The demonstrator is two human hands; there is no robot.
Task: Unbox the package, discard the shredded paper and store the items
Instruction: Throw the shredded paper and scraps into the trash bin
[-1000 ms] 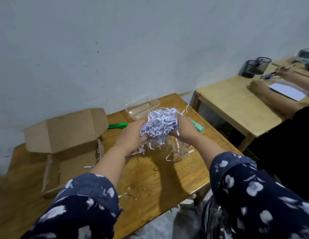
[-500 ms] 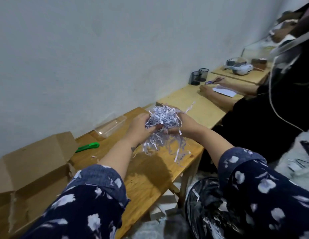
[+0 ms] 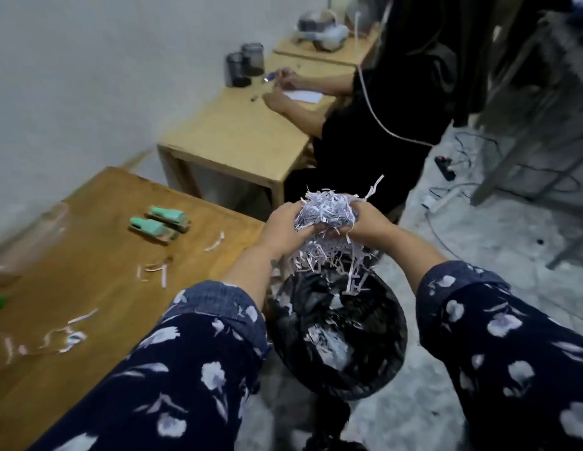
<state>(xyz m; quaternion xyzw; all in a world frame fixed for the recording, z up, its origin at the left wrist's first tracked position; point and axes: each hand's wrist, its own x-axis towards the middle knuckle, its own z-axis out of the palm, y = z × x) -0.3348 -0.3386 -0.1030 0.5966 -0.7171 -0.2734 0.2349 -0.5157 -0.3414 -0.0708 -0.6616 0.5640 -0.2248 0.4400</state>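
A: Head view. We see the left hand (image 3: 281, 230) and the right hand (image 3: 368, 222) pressed together from either side of a wad of shredded paper (image 3: 326, 213), fingers curled in around it. Both hands closed on the wad.

B: Agreed. We note loose strips trailing down from under the palms, hanging over a bin (image 3: 394, 346) lined with a black bag. The wad is off the bench (image 3: 98, 255), just past its right edge and above the bin's mouth. White scraps already lie inside the bag.

A: On the bench we count two green items (image 3: 160, 223) on brown card backings, side by side, well apart from the hands. What they are we cannot tell. Stray paper strips (image 3: 155, 270) lie near the middle and more along the near left edge.

B: At the far left edge we see a green thing, cut off by the frame, and behind it a blurred clear container (image 3: 29, 236).

A: Beyond, another person in black sits at a second bench (image 3: 231, 135), hands by a white sheet (image 3: 305, 95); two dark mesh cups (image 3: 244, 65) stand against the wall.
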